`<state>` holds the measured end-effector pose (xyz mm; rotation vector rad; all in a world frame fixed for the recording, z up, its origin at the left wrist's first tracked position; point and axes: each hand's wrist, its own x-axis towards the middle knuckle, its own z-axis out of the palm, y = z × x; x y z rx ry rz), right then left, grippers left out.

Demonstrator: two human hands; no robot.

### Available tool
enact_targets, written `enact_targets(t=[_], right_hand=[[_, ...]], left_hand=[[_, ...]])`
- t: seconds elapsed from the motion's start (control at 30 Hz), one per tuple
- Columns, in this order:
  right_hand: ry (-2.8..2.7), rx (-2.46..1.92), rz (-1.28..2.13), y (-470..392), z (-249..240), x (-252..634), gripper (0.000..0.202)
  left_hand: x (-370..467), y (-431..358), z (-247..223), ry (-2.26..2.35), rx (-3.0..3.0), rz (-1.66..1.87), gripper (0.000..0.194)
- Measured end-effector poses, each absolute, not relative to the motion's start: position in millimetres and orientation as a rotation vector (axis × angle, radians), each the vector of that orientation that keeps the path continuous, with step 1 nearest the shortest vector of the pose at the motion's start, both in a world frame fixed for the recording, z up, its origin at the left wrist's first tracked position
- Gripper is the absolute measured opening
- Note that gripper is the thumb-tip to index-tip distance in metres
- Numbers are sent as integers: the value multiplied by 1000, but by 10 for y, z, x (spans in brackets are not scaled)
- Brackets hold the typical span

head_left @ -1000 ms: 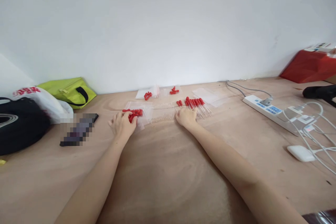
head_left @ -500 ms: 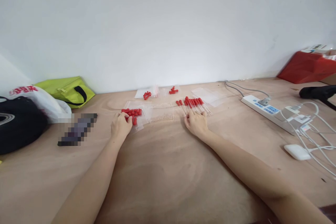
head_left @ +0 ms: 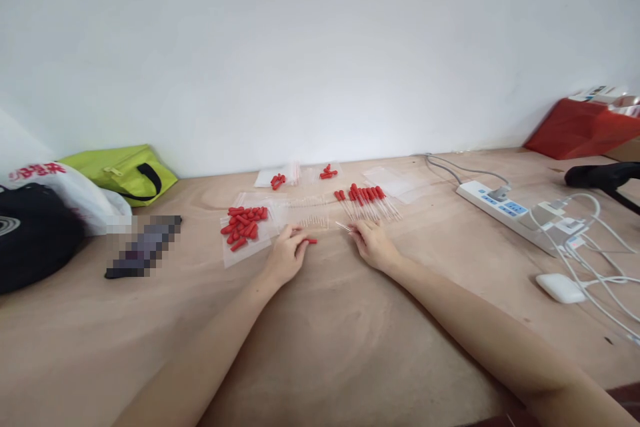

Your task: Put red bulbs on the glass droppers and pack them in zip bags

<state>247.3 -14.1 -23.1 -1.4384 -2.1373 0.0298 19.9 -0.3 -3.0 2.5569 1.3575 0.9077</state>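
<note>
Both forearms came in from the near edge over the bare tabletop (head_left: 320, 347), and off to the right lay a white charger (head_left: 560, 287) among pale cables. Now the left hand (head_left: 287, 257): thumb and fingers drawn nearly together, a single red cap (head_left: 312, 241) pinched there, poking out to the right. Facing it, well apart from that cap, was the right hand (head_left: 374, 244), fingertips closed on a thin tube (head_left: 343, 226) that pointed back toward the left. So, cap in one, tube in the other, and the two were not touching!

Out left sat a phone (head_left: 145, 247), its face blurred, with a black bag (head_left: 40, 233) beyond it. Just past the left hand, a heap of red caps (head_left: 245, 223) lay on a clear bag (head_left: 230, 258). Between the hands and a little farther, a row of tubes (head_left: 314, 221) lay side by side; right of those, a fan of capped tubes (head_left: 367, 195), red ends away from the person. A power strip (head_left: 505, 208) ran along the right.

Farther still, two small clusters of caps, one left (head_left: 278, 181), one right (head_left: 329, 173), then a green bag (head_left: 130, 173), a red bag (head_left: 580, 128) and the pale wall (head_left: 320, 47).
</note>
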Motion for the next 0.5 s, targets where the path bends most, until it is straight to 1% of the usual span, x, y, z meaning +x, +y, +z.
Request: enact_targets(t=[0.07,0.17,0.37,0.5], right_hand=[[-2184,-1385,7,-137,-236,2467,24],[-2249,-1317,-3,-146,-228,2432,25],[-2273,-1200,48,-186,-180,2338,23],[-2276,-1178,48,-199,-165,2326,23]], left_hand=[[253,-36,-123,1293,2568,883,21],[279,-35,-168,1324,2549,898,17],[309,-52,-83,1286,2557,928,11],[334,-86,-59,1177,2501,976,12]])
